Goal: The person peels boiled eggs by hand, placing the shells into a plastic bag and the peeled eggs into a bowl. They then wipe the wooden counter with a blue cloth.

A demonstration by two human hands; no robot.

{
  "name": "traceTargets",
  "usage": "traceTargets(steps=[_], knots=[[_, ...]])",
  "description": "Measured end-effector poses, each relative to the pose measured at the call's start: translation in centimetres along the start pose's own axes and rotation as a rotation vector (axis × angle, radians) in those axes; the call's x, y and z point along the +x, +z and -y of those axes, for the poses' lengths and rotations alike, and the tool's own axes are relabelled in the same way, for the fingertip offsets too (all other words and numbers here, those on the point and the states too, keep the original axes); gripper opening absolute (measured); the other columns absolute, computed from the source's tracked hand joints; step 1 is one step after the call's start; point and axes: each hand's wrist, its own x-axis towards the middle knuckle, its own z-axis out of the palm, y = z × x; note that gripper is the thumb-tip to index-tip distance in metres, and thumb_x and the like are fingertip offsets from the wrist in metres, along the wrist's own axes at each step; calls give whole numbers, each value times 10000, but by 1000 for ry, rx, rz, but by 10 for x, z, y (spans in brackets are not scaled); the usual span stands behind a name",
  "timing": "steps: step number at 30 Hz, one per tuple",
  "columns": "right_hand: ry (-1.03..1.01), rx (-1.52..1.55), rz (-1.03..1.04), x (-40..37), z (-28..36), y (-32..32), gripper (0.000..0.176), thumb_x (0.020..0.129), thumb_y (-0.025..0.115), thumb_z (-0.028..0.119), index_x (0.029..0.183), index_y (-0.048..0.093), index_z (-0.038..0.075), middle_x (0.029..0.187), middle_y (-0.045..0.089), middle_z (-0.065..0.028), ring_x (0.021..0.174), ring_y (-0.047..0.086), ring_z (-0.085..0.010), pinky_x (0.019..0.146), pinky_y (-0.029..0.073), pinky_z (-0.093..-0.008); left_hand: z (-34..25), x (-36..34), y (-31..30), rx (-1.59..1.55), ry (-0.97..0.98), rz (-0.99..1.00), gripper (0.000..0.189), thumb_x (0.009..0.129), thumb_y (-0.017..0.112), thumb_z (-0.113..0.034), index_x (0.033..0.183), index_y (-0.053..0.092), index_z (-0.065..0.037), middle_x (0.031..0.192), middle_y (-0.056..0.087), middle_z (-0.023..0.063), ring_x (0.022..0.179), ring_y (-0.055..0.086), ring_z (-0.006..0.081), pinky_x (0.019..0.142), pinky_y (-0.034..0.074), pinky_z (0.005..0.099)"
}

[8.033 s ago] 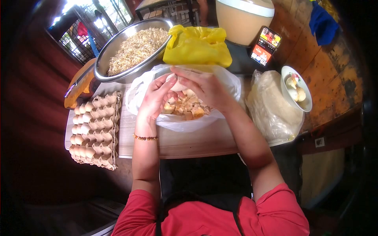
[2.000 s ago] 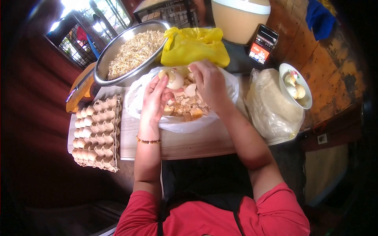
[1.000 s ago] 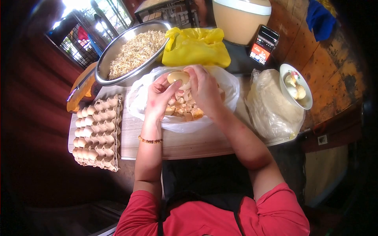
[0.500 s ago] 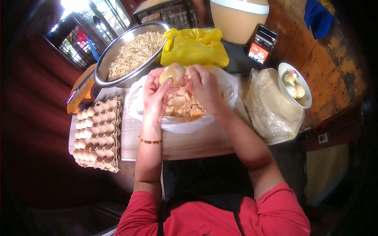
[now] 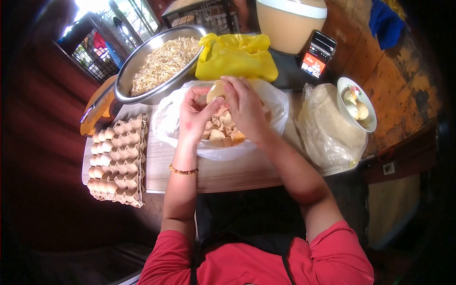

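Above an open white plastic bag [image 5: 276, 104] of broken shells [image 5: 217, 137], the left hand [image 5: 191, 118] grips a pale egg [image 5: 216, 91], the right hand [image 5: 248, 110] curls against it, pinching or not I can't tell, where loose bits would be caught.

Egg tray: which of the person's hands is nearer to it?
Left. The left hand is to the right of the egg tray; the right hand is on that same side, but farther off.

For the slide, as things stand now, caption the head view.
Two hands hold an egg above broken shells in a white plastic bag.
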Motion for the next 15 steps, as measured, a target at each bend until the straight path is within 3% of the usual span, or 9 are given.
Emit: traceTargets(steps=[6,9,11,15], knots=[[-28,-31,-36,2,-2,-1,281,984,459,177,1109,566,-51,1001,594,-229,935,580,-401,836,455,-435,0,1,-2,-42,-34,-6,290,881,660,-53,1136,534,6,1005,668,96,778,654,120,664,505,211],[91,77,-40,4,-2,-5,287,993,447,186,1098,575,-49,1006,606,-220,895,599,-376,796,473,-409,-4,-1,-1,-143,-55,6,303,928,603,-102,1191,514,21,1062,658,124,840,674,163,672,509,226],[292,197,20,8,6,-11,299,995,458,208,1075,588,-49,1004,619,-208,795,633,-319,746,488,-370,-7,-1,-1,-203,-65,21,317,950,571,-121,1221,501,29,1092,650,138,886,684,191,676,511,233],[185,169,-6,8,-5,-9,317,985,501,241,1051,599,-53,973,629,-169,675,636,-216,659,503,-312,-7,1,-10,-457,-215,39,369,969,534,-137,1290,472,35,1146,633,153,964,679,237,682,553,238]])
